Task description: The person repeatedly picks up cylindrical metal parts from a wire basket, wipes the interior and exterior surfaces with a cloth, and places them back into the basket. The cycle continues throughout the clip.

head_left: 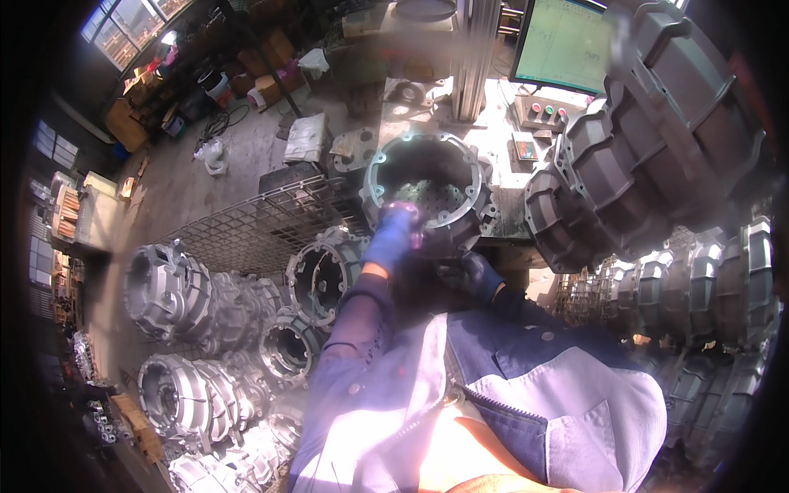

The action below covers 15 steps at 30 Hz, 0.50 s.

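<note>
A round cast-metal housing [472,218] stands on the bench in front of me, its wide flanged mouth facing up and bolt lugs round the rim. My left hand [396,230], in a blue glove, is at the near left of that rim. Sunlight and motion smear its fingers, so their grip is unclear. Lower and to the right, my right hand [472,271] in a dark glove is close to the housing's near side. Shadow hides most of its fingers, and I cannot tell whether they touch the metal.
Stacked grey housings [649,140] rise close on my right. More silver housings [168,292] crowd the left beside a wire-mesh cage [255,218]. Behind the bench are a monitor [559,45], a button box [542,111] and an upright metal column [472,62].
</note>
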{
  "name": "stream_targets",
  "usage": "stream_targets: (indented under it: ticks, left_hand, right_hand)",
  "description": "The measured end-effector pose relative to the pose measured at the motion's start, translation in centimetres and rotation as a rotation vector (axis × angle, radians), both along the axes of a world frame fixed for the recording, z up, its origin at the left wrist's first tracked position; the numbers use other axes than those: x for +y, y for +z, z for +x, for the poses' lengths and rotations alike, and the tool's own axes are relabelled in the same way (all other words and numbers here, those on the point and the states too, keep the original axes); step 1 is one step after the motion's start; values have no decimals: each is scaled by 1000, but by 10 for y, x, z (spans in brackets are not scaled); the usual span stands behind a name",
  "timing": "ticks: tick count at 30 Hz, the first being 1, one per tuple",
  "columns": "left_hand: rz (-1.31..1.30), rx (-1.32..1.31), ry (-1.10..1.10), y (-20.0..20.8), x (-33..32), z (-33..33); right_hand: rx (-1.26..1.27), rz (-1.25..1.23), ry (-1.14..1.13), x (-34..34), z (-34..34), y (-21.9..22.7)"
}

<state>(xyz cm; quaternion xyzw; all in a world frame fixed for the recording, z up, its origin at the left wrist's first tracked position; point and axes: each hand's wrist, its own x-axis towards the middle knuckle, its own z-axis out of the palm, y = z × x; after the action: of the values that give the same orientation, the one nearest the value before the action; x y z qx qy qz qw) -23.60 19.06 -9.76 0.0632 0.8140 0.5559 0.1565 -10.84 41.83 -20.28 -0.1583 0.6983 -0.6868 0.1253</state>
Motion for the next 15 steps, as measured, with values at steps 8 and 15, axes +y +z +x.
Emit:
stream_targets:
  ticks: [8, 15]
  left_hand:
    - [167, -264, 170, 26, 2, 14]
    - [274, -298, 232, 29, 3, 16]
  right_hand:
    - [-637, -409, -168, -4, 0, 0]
    - [-523, -264, -69, 0, -3, -30]
